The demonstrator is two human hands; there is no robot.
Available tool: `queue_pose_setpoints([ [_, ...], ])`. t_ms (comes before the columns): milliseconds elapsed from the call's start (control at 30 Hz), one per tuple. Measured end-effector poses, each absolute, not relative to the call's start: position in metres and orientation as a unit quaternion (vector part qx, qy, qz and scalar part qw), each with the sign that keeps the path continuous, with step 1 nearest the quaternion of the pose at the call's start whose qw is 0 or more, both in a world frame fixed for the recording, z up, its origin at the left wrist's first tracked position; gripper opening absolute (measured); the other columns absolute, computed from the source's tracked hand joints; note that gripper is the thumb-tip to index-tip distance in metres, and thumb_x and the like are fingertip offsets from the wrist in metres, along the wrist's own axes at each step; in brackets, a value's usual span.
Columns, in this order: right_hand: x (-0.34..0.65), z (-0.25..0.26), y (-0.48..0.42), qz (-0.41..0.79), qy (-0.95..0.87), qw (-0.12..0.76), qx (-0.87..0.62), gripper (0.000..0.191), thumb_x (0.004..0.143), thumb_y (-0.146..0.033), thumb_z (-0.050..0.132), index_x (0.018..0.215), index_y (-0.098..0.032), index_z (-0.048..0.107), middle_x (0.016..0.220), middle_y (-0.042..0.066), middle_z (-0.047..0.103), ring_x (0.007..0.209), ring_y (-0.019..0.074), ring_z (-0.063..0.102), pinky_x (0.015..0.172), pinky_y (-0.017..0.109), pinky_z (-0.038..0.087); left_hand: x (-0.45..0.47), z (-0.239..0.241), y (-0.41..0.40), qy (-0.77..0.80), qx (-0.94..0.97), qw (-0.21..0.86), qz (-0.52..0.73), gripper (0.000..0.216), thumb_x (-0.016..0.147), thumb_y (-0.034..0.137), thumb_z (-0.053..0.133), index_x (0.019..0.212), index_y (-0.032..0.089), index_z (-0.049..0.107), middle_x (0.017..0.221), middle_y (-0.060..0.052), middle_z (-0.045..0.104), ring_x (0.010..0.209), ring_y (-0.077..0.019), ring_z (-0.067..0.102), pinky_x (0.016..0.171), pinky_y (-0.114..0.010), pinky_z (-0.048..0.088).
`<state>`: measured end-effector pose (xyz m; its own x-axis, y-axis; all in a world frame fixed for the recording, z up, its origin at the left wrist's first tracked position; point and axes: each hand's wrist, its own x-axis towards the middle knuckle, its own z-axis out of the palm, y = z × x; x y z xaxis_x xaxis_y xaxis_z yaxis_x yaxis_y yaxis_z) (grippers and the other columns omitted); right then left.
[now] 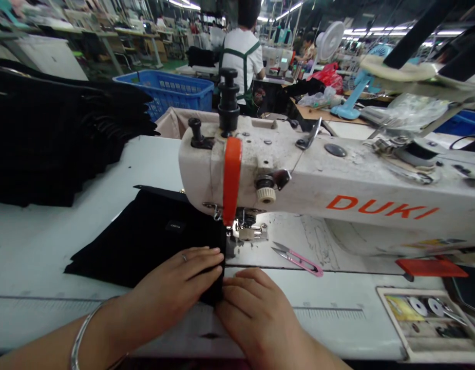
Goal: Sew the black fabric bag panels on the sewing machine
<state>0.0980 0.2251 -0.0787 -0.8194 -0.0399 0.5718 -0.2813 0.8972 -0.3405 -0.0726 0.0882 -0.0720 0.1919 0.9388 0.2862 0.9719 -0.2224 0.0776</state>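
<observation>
A black fabric piece [145,231] with a small dark label [176,226] lies on the sewing machine bed, its right edge alongside the presser foot [245,234]. My left hand [183,275], with a ring on one finger, rests flat on top of the fabric, fingers stretched toward that edge. Closed at the near right corner of the cloth is my right hand [256,313], its fingers curled in and the thumb hidden. The white sewing machine [306,180] has an orange lever cover [232,180] in front of its needle area, so the needle is hard to see.
Pink-handled thread snips [299,259] lie right of the presser foot. A tall pile of black fabric pieces [48,139] stands at left. Bobbins sit in a tray [393,339] at right. Behind are a blue basket [171,92] and a person [241,56] facing away.
</observation>
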Motion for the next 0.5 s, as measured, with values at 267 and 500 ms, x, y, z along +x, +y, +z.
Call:
queue_pose_setpoints([
  [267, 0.093, -0.085, 0.232, 0.21, -0.932, 0.288, 0.061, 0.022, 0.105, -0.015, 0.05, 0.091, -0.017, 0.067, 0.092, 0.004, 0.073, 0.099, 0.0166, 0.066, 0.086, 0.033, 0.051, -0.09, -0.077, 0.095, -0.614, -0.778, 0.051, -0.122, 0.041, 0.093, 0.002, 0.041, 0.128, 0.012, 0.06, 0.138, -0.009, 0.062, 0.136, -0.022, 0.049, 0.117, -0.041, 0.043],
  [500, 0.103, -0.079, 0.234, 0.241, -0.947, 0.208, 0.046, 0.02, 0.105, -0.019, 0.049, 0.098, -0.019, 0.068, 0.091, 0.003, 0.07, 0.09, 0.0186, 0.06, 0.082, 0.037, 0.046, -0.09, -0.07, 0.079, -0.567, -0.796, 0.033, -0.207, 0.035, 0.101, 0.003, 0.042, 0.129, 0.015, 0.059, 0.131, -0.006, 0.066, 0.127, -0.0164, 0.057, 0.118, -0.036, 0.043],
])
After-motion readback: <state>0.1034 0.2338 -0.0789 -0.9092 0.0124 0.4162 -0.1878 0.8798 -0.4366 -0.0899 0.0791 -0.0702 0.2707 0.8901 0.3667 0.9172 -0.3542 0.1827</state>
